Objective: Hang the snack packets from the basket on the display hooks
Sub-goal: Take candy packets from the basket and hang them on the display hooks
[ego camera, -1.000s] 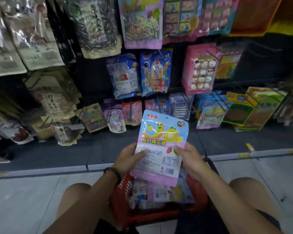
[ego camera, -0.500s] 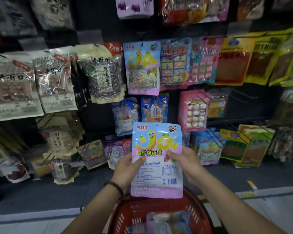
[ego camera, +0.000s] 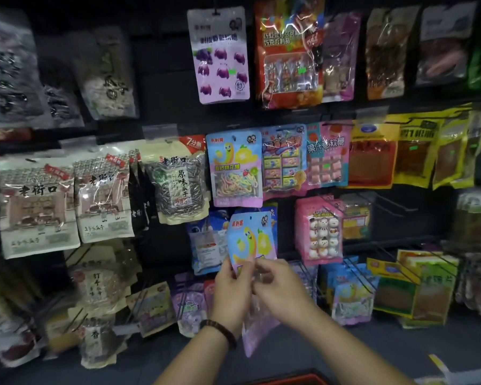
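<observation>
The snack packet [ego camera: 252, 237] is held upright. Its middle is pinched by the raised left hand [ego camera: 229, 295] and right hand [ego camera: 281, 290].

Two hands, left hand [ego camera: 231, 295] and right hand [ego camera: 282, 290], with one worm-print packet [ego camera: 252, 237] pinched between them. One matching packet [ego camera: 235, 168] hung just above. One beaded bracelet [ego camera: 220, 330]. One red basket [ego camera: 295, 381], only its rim in view. Two white shopfront seed packets in full view: left seed packet [ego camera: 35, 207], right seed packet [ego camera: 103, 195]. One purple grape packet [ego camera: 220, 55]. One pink snowman packet [ego camera: 320, 232].
</observation>
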{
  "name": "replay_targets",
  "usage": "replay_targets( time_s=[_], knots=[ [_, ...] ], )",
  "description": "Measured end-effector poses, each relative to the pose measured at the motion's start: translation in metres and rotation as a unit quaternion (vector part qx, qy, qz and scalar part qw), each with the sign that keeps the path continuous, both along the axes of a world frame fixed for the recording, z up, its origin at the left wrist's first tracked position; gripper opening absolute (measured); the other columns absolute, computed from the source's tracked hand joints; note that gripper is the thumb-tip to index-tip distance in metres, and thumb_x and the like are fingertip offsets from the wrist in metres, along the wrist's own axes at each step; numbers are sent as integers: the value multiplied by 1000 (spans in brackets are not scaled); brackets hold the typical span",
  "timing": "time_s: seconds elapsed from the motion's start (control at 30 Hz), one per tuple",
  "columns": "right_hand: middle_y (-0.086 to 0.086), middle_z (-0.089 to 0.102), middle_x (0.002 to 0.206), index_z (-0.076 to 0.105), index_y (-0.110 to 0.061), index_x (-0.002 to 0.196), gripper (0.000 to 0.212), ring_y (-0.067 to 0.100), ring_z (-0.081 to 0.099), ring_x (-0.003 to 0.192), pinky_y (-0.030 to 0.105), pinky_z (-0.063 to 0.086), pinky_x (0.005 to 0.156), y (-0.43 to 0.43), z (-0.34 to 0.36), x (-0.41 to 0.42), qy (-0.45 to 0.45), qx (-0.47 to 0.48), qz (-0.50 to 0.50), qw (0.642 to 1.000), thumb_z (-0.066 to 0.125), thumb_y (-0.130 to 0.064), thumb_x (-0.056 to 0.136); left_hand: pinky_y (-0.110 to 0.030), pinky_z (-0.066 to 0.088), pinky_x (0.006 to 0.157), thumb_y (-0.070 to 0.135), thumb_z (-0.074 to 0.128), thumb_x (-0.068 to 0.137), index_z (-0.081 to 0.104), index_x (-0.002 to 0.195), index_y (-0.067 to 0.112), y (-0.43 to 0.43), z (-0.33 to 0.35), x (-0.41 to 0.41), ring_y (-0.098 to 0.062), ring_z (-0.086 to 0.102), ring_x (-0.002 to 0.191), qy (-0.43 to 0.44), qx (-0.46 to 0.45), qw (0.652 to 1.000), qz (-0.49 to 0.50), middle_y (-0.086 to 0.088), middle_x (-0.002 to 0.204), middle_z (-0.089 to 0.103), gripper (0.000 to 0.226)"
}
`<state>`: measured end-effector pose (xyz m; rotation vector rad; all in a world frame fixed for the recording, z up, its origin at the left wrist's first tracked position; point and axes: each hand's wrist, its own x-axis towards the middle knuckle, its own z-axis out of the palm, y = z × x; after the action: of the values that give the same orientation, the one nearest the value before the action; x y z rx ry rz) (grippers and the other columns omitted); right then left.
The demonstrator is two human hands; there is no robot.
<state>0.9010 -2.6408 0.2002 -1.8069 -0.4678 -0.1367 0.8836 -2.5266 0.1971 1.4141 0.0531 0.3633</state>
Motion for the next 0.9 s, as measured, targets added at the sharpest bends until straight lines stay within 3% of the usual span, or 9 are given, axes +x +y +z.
replay_targets(
  time_s=[0.07,0.2,0.27,0.37,0.47,0.6,0.73,0.8,0.9],
  knots=[
    [-18,68,99,80,-32,112,33,-12,63,102,3,44,89,-7,13,7,-36,-56,-30,997,72,-18,84,-46,58,100,17,59,106,73,115,13,11,8,10,-26,75,110,10,2,999,34,-2,111,81,18],
    [-8,45,120,66,-46,133,51,-15,48,107,6,38,96,-28,36,28,-57,-92,-126,986,77,-21,90,-49,57,102,19,62,104,77,109,10,29,23,21,-28,74,111,38,8,999,33,-2,107,82,18],
    [-6,41,133,58,-50,144,60,-23,49,103,-4,34,86,-36,47,43,-46,-62,-96,992,78,-25,94,-54,55,103,21,64,103,76,111,8,38,33,28,-32,74,111,43,-1,999,27,-8,110,81,20],
    [-22,43,156,47,-54,152,69,-14,45,129,-6,34,83,-38,61,62,-27,-22,-6,999,77,-27,97,-54,55,104,20,61,105,72,123,12,45,53,38,-28,74,113,8,4,1000,6,-7,119,79,23],
    [-31,39,157,47,-49,154,76,-32,32,128,-6,28,98,-33,74,79,-46,16,17,999,81,-20,93,-52,58,100,15,67,101,60,131,26,48,72,53,-19,75,109,-58,41,996,56,-1,121,78,33],
    [-49,34,143,43,-51,155,80,-20,31,138,11,29,111,-25,92,106,-64,35,8,997,81,-16,93,-46,63,93,9,75,95,33,149,46,57,95,73,-17,70,122,-149,90,984,39,2,142,65,78],
    [-52,27,143,37,-53,158,84,-10,22,145,16,21,115,-21,111,134,-85,42,-2,996,77,-13,96,-44,51,112,7,78,92,46,150,44,63,121,96,-9,49,144,-156,188,970,5,16,156,48,76],
    [-43,25,153,33,-52,159,84,-9,19,146,19,16,118,-19,121,148,-97,34,2,995,75,-13,98,-29,45,115,9,79,92,47,149,42,67,131,108,-6,41,148,-144,230,962,12,18,157,45,73],
    [-36,24,159,30,-48,162,85,-14,19,145,19,17,120,-14,134,168,-109,20,-1,994,74,-12,99,4,36,95,9,75,95,40,154,41,73,144,126,4,33,145,-142,262,954,20,21,157,41,76]
  ],
)
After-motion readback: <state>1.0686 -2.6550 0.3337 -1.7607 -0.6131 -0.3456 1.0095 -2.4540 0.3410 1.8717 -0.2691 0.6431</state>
